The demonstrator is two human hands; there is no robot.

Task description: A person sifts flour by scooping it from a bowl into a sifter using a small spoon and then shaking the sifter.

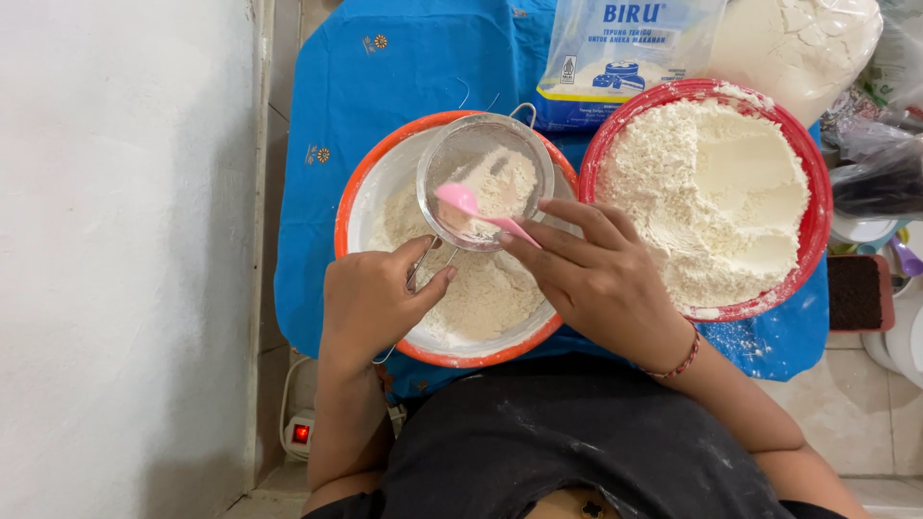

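Where the right hand [596, 279] grips: pink spoon [460, 200] handle mostly hidden.

A round wire-mesh sieve [486, 180] sits level over the orange-rimmed bowl [358, 197], a little flour clinging inside it. A pink spoon [476, 210] lies tilted in the sieve, its bowl end low against the mesh.

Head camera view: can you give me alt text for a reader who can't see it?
The left hand holds a round mesh sieve by its handle over an orange-rimmed bowl of flour, while the right hand works a pink spoon inside the sieve. To the right, a red bowl heaped with flour stands on a blue cloth.
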